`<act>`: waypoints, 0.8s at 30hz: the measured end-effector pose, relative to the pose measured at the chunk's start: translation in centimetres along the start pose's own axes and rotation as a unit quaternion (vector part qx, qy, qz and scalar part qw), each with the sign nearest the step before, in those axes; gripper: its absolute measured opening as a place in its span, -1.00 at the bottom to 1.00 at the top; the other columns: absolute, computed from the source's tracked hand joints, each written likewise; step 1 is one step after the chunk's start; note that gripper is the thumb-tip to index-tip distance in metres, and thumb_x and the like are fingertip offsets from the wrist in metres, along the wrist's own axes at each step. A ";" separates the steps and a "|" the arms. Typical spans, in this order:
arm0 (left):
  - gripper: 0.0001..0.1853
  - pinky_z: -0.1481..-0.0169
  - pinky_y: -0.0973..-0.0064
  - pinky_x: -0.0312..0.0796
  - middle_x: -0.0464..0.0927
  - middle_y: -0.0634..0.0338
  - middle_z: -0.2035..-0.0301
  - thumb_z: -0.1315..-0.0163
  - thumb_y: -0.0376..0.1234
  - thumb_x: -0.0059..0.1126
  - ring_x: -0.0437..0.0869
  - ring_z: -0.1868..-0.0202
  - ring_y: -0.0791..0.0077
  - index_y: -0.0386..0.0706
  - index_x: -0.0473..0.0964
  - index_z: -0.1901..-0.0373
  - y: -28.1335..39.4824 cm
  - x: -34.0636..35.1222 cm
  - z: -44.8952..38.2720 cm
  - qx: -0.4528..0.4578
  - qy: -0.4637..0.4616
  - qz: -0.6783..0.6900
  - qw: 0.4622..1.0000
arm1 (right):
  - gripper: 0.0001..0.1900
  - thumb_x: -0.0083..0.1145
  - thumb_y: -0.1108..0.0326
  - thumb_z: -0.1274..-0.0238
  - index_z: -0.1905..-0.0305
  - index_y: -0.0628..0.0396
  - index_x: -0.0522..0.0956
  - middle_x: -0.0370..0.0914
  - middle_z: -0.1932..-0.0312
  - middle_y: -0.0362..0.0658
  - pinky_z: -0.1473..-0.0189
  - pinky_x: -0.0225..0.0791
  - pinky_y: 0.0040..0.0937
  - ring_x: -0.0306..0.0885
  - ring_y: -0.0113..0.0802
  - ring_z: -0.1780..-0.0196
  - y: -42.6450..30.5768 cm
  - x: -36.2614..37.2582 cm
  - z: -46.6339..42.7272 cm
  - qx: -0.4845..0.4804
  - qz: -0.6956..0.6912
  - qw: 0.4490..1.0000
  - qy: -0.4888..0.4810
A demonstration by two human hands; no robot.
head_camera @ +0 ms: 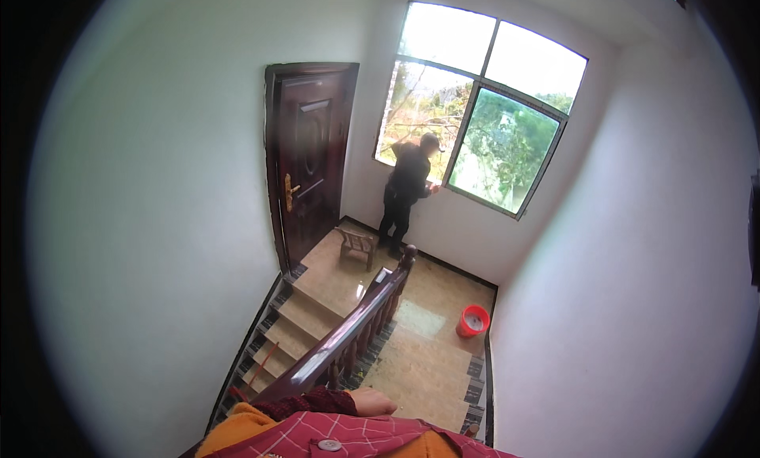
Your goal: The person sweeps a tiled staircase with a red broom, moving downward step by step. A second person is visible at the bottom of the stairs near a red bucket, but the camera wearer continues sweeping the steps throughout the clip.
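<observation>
My left hand (374,401) is at the bottom centre, below a dark red patterned sleeve and beside the dark wooden stair handrail (350,327). Its fingers point right and look bent; their undersides are hidden, so whether it holds anything cannot be told. My right hand is out of view. A small brown rounded end (472,429) shows at the lower edge, its kind unclear. Down on the landing, a red plastic bucket (473,321) with cloudy liquid stands by the right wall. A thin red stick (264,363) slants across the stairs at left.
Stairs run down both sides of the railing to a tiled landing (451,280). Another person (408,176) in dark clothes stands there at the window (504,149), near a small wooden chair (358,244). A dark red door (312,161) with a gold-coloured handle is at left.
</observation>
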State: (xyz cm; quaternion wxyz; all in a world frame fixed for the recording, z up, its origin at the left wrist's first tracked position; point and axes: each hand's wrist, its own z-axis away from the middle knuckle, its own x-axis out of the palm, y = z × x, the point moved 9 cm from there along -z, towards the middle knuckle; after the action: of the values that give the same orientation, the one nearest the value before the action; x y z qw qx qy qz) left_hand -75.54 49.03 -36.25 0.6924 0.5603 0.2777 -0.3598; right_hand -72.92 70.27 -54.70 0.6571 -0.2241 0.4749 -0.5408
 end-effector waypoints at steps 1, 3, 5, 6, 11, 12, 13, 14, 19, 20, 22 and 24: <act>-0.76 0.14 0.13 0.44 0.60 -0.07 0.29 -0.21 -0.22 0.02 0.64 0.15 -0.06 -0.16 0.47 0.20 -0.1 -0.2 0.1 0.005 0.000 0.002 1.000 | -0.85 0.25 0.36 -0.15 0.23 0.20 0.63 0.60 0.44 -0.18 0.30 0.46 -0.34 0.57 -0.41 0.34 -0.2 0.0 -0.3 0.001 -0.001 1.000 0.001; -0.75 0.16 0.12 0.44 0.60 -0.08 0.31 -0.25 -0.19 0.00 0.64 0.17 -0.07 -0.15 0.48 0.21 -0.7 -0.5 0.3 -0.001 0.000 0.003 1.000 | -0.85 0.25 0.36 -0.15 0.23 0.20 0.63 0.60 0.45 -0.18 0.30 0.46 -0.34 0.57 -0.41 0.34 -0.4 0.1 -0.6 0.002 -0.001 1.000 0.005; -0.73 0.17 0.11 0.44 0.61 -0.08 0.33 -0.27 -0.16 0.00 0.65 0.18 -0.08 -0.15 0.49 0.21 -1.4 -0.6 0.6 -0.005 0.004 0.008 1.000 | -0.85 0.25 0.36 -0.15 0.24 0.19 0.63 0.60 0.45 -0.18 0.30 0.46 -0.34 0.56 -0.41 0.34 -0.5 0.3 -0.7 0.003 -0.003 1.000 0.009; -0.72 0.17 0.11 0.44 0.61 -0.08 0.34 -0.27 -0.14 0.00 0.65 0.19 -0.08 -0.15 0.49 0.22 -1.8 -0.6 0.8 -0.009 0.007 0.011 1.000 | -0.85 0.25 0.36 -0.15 0.24 0.19 0.63 0.60 0.45 -0.18 0.30 0.46 -0.34 0.56 -0.41 0.34 -0.5 0.4 -0.8 0.004 -0.004 1.000 0.010; -0.66 0.15 0.10 0.45 0.62 -0.08 0.32 -0.25 -0.06 0.05 0.66 0.18 -0.07 -0.13 0.53 0.21 -4.6 0.2 1.7 -0.060 0.005 0.029 0.998 | -0.86 0.25 0.36 -0.15 0.24 0.19 0.63 0.60 0.45 -0.19 0.30 0.46 -0.34 0.56 -0.41 0.34 0.0 1.2 -0.3 0.010 -0.005 1.000 0.015; -0.65 0.14 0.10 0.45 0.62 -0.08 0.31 -0.24 -0.05 0.06 0.66 0.18 -0.07 -0.13 0.54 0.21 -5.1 0.4 1.9 -0.070 0.002 0.032 0.997 | -0.86 0.25 0.37 -0.15 0.24 0.19 0.63 0.60 0.45 -0.19 0.30 0.46 -0.34 0.56 -0.41 0.34 0.1 1.3 -0.2 0.011 -0.006 1.000 0.018; -0.65 0.14 0.11 0.45 0.63 -0.08 0.30 -0.24 -0.04 0.07 0.66 0.17 -0.07 -0.13 0.55 0.21 -5.6 0.6 2.1 -0.079 -0.001 0.032 0.996 | -0.86 0.25 0.37 -0.15 0.24 0.18 0.63 0.60 0.45 -0.19 0.30 0.46 -0.34 0.56 -0.41 0.34 0.1 1.5 -0.1 0.010 -0.007 1.000 0.018; -0.66 0.13 0.12 0.45 0.63 -0.08 0.29 -0.24 -0.05 0.07 0.66 0.16 -0.06 -0.11 0.55 0.19 -5.9 0.7 2.3 -0.086 -0.004 0.035 0.996 | -0.86 0.25 0.37 -0.15 0.24 0.18 0.63 0.60 0.45 -0.19 0.30 0.46 -0.34 0.56 -0.42 0.34 0.1 1.6 0.0 0.012 -0.008 1.000 0.020; -0.68 0.14 0.12 0.45 0.63 -0.08 0.31 -0.24 -0.07 0.05 0.65 0.17 -0.04 -0.12 0.57 0.24 -6.8 0.6 3.1 -0.092 0.025 0.055 0.994 | -0.86 0.25 0.37 -0.15 0.24 0.18 0.63 0.59 0.45 -0.20 0.30 0.46 -0.34 0.56 -0.42 0.34 0.2 2.0 0.2 0.019 -0.010 0.999 0.026; -0.68 0.14 0.12 0.45 0.63 -0.08 0.32 -0.24 -0.08 0.04 0.65 0.19 -0.04 -0.13 0.58 0.27 -6.8 0.8 3.2 -0.087 0.025 0.066 0.994 | -0.86 0.25 0.37 -0.15 0.24 0.18 0.63 0.59 0.45 -0.20 0.30 0.46 -0.34 0.56 -0.42 0.34 0.4 2.0 0.4 0.021 -0.012 0.999 0.027; -0.67 0.16 0.12 0.46 0.63 -0.07 0.33 -0.24 -0.07 0.05 0.66 0.19 -0.04 -0.12 0.58 0.27 -7.1 1.2 3.2 -0.085 0.030 0.063 0.994 | -0.86 0.25 0.37 -0.15 0.24 0.17 0.63 0.59 0.45 -0.20 0.30 0.46 -0.34 0.55 -0.42 0.35 0.7 2.1 0.7 0.026 -0.013 0.999 0.031; -0.67 0.16 0.13 0.46 0.63 -0.07 0.33 -0.24 -0.05 0.05 0.66 0.20 -0.03 -0.12 0.58 0.26 -7.5 2.0 3.3 -0.085 0.021 0.072 0.994 | -0.87 0.25 0.37 -0.15 0.24 0.17 0.63 0.59 0.45 -0.21 0.30 0.46 -0.34 0.55 -0.42 0.35 1.2 2.2 1.2 0.029 -0.017 0.999 0.036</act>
State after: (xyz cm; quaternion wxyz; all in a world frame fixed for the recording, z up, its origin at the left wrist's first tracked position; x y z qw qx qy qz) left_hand -80.45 44.63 -41.44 0.7557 0.5255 0.2808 -0.2718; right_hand -71.33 68.32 -56.01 0.6369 -0.1929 0.4783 -0.5730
